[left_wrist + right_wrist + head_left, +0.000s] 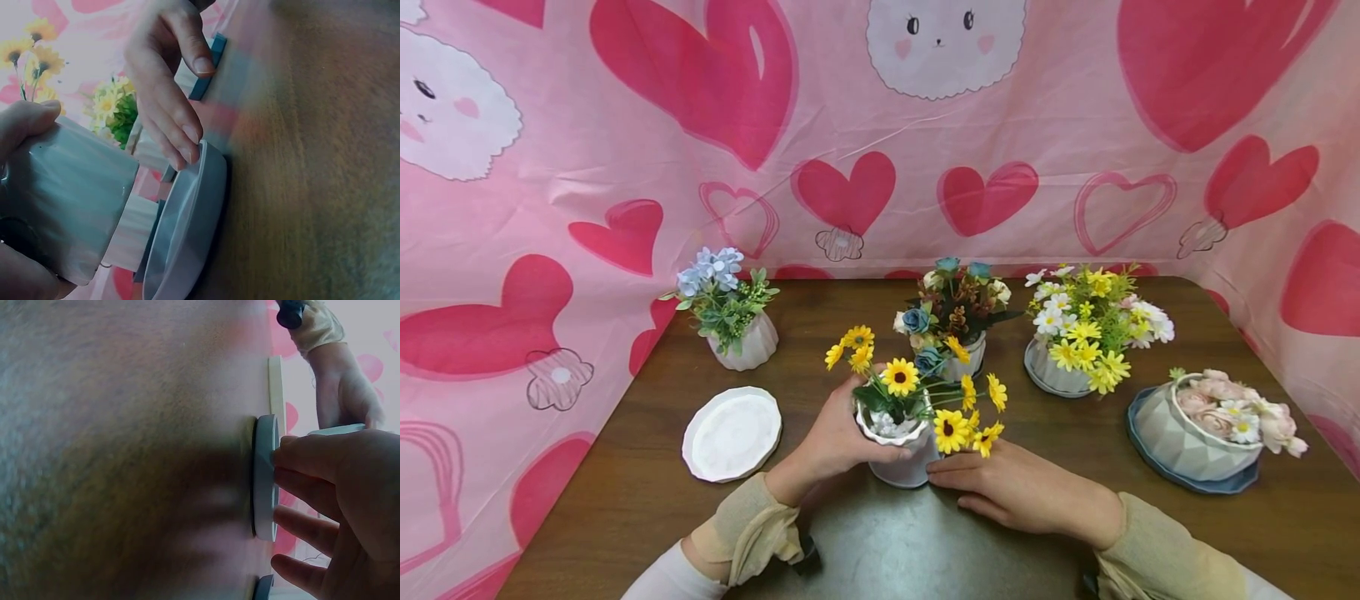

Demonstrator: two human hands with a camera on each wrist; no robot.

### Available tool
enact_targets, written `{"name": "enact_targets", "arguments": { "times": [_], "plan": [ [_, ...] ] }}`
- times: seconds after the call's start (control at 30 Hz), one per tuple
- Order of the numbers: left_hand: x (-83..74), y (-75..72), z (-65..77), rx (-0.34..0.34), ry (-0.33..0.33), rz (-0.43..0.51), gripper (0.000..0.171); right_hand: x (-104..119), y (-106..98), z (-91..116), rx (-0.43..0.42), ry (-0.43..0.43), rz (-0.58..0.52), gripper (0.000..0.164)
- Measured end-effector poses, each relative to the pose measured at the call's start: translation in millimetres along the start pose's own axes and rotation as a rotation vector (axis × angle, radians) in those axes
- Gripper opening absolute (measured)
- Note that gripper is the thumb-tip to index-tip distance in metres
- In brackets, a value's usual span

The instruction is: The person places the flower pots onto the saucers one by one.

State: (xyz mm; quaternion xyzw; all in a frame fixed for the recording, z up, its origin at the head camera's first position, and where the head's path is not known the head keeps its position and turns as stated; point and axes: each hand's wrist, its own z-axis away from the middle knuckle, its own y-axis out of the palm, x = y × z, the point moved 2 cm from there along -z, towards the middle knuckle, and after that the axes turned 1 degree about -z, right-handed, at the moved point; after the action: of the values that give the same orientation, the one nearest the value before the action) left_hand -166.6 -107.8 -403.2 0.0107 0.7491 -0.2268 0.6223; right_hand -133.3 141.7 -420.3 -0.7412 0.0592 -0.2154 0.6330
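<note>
My left hand grips a white pot of yellow sunflowers, fingers and thumb round its sides. The pot hangs over a round grey saucer; in the left wrist view a gap shows between its base and the saucer. On the saucer's right side rest the fingertips of my right hand, its fingers extended. From the right wrist, those fingers lie at the rim of the saucer, and the left hand appears beyond.
An unoccupied white saucer lies at left, below a pot of blue flowers. Behind stand pots with blue roses and yellow-white daisies. A wide pot of pink flowers sits on a blue saucer at right.
</note>
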Motion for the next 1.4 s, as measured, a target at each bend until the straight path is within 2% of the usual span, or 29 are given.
{"name": "enact_targets", "arguments": {
  "times": [0.43,0.67,1.4],
  "plan": [
    [1.9,1.0,0.2,-0.002,0.007,-0.045,0.097,0.0,-1.0,-0.9,0.015,-0.010,0.011,0.036],
    [2.2,3.4,-0.2,0.010,0.001,-0.016,0.094,1.1,-1.7,-0.7,0.008,-0.019,0.027,0.037],
    [6.7,7.6,-1.7,0.031,0.024,-0.020,0.090,0.5,-0.2,0.8,-0.029,-0.038,0.030,0.038]
  ]
}}
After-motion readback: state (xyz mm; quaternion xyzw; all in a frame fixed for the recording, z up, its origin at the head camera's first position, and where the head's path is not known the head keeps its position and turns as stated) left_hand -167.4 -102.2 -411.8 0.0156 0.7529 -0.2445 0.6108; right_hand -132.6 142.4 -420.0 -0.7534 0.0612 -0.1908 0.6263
